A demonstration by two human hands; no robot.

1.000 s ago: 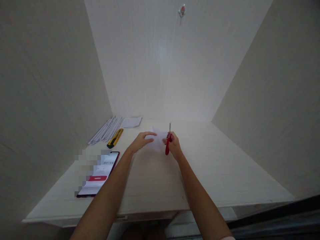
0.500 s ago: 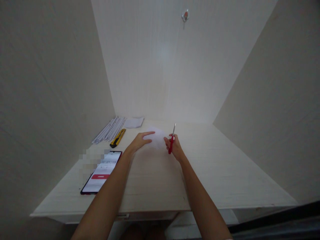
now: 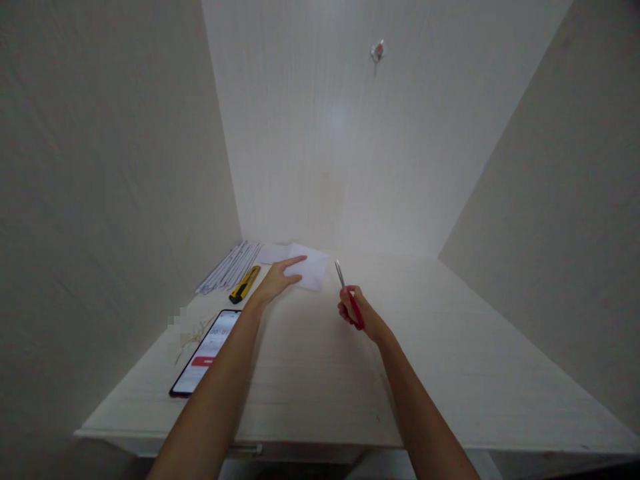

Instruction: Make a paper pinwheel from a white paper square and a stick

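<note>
White paper sheet (image 3: 310,270) flat on the desk (image 3: 450,373), just above frame centre, pinned under the outstretched fingers of the left hand (image 3: 277,280). To its right, apart from it, red-handled scissors (image 3: 349,301) gripped in the curled right hand (image 3: 357,312), blades together, tips up-left. Further left: yellow utility knife (image 3: 245,284), paper strips (image 3: 229,268), phone (image 3: 206,352) with unreadable screen. Small blurred bits beside the phone, hard to identify.

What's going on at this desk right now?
A person is at a pale desk with both hands out. The left hand lies flat on a white sheet of paper near the back of the desk. The right hand holds red-handled scissors, blades closed and pointing up and away, apart from the paper. To the left lie a yellow utility knife, a bundle of paper strips and a lit phone.
</note>
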